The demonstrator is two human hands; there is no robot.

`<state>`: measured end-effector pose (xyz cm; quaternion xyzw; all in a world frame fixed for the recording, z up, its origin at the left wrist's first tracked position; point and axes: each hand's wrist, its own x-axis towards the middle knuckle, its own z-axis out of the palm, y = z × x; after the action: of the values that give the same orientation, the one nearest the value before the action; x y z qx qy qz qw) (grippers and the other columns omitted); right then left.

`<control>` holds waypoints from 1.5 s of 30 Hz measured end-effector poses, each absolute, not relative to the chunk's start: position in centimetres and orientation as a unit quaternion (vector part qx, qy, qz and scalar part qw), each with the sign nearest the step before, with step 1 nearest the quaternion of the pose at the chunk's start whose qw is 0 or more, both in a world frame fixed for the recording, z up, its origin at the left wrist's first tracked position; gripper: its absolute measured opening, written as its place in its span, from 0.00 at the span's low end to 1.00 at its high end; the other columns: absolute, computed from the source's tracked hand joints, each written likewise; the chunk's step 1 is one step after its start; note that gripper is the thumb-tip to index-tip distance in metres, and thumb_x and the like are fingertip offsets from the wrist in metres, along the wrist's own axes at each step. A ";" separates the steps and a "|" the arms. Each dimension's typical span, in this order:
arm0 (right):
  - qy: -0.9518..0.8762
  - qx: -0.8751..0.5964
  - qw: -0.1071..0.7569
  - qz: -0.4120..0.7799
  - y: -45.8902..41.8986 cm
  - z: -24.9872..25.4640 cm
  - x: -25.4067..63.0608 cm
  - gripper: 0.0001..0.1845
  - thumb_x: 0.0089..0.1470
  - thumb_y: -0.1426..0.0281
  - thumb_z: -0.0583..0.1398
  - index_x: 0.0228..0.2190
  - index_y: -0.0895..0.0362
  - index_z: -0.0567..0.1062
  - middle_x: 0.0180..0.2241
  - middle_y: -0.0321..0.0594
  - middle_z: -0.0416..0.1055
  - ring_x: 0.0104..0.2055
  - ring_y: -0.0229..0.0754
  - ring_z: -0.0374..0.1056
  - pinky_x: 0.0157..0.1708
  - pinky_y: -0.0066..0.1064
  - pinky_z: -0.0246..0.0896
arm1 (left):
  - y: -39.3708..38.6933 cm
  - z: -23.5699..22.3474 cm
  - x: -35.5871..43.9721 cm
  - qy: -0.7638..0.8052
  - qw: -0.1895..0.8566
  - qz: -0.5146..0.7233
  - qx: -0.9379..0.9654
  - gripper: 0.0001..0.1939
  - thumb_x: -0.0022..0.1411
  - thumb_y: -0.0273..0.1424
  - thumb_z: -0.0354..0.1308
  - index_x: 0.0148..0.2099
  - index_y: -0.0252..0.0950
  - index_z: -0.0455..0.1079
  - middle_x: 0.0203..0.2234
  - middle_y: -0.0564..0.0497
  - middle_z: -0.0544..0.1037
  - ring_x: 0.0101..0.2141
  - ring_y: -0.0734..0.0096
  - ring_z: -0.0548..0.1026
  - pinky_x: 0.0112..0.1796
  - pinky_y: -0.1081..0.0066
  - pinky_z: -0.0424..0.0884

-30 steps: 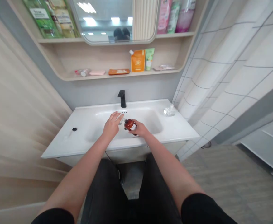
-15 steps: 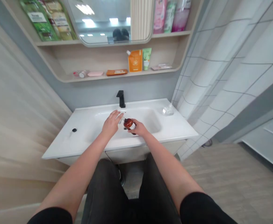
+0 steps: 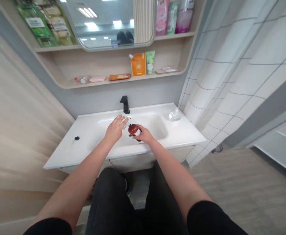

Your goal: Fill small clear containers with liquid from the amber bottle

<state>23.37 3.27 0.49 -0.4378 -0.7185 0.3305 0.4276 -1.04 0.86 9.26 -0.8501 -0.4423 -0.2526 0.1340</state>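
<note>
My right hand [image 3: 144, 133] is closed around an amber bottle [image 3: 133, 129] with a white label. The bottle is tilted, its dark neck pointing left and up. Fingers of my left hand [image 3: 115, 129] are wrapped round a small clear container [image 3: 125, 122], largely hidden by them. The amber bottle's neck is right at the clear container; whether they touch is too small to tell. Both are held over the white sink basin [image 3: 159, 125]. Behind them stands a black faucet [image 3: 125, 105].
A small round black piece [image 3: 77, 138] lies on the counter's left side. A clear pump bottle [image 3: 174, 115] stands at the right. Above hangs a shelf [image 3: 94, 86] with an orange pouch [image 3: 138, 64] and a green tube [image 3: 150, 62]. Curtains flank both sides.
The view has shifted slightly, so the shelf sits further left. The clear container shows a little more tilted beside the amber bottle's neck. Both hands keep their grips.
</note>
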 end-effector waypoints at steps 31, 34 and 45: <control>-0.690 -0.421 0.485 0.336 3.3 0.7 23.5 0.49 0.41 0.59 0.80 0.63 0.51 0.75 0.55 0.42 0.82 0.54 0.54 0.78 0.60 0.44 0.71 | 1.8 12.5 -0.3 -0.389 0.148 -0.206 -0.886 0.40 0.64 0.15 0.51 0.75 0.42 0.69 0.71 0.39 0.72 0.76 0.50 0.61 0.73 0.45 0.65; -0.686 -0.415 0.495 0.334 3.3 0.7 23.5 0.49 0.41 0.59 0.80 0.63 0.51 0.75 0.56 0.42 0.82 0.56 0.55 0.78 0.63 0.46 0.70 | 2.0 13.0 -0.2 -0.378 0.156 -0.198 -0.891 0.39 0.64 0.14 0.50 0.74 0.41 0.69 0.71 0.39 0.72 0.76 0.50 0.61 0.73 0.46 0.66; -0.674 -0.412 0.518 0.329 3.1 1.0 23.5 0.49 0.41 0.59 0.81 0.63 0.51 0.75 0.57 0.42 0.82 0.57 0.57 0.78 0.63 0.47 0.73 | 1.9 15.6 0.6 -0.331 0.183 -0.158 -0.912 0.33 0.71 0.17 0.49 0.73 0.40 0.70 0.70 0.39 0.73 0.76 0.51 0.61 0.72 0.47 0.66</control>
<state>23.54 3.13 1.02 -0.4115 -0.6739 0.3287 0.5181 0.60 1.91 15.58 -0.9119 -0.3315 -0.1582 0.1830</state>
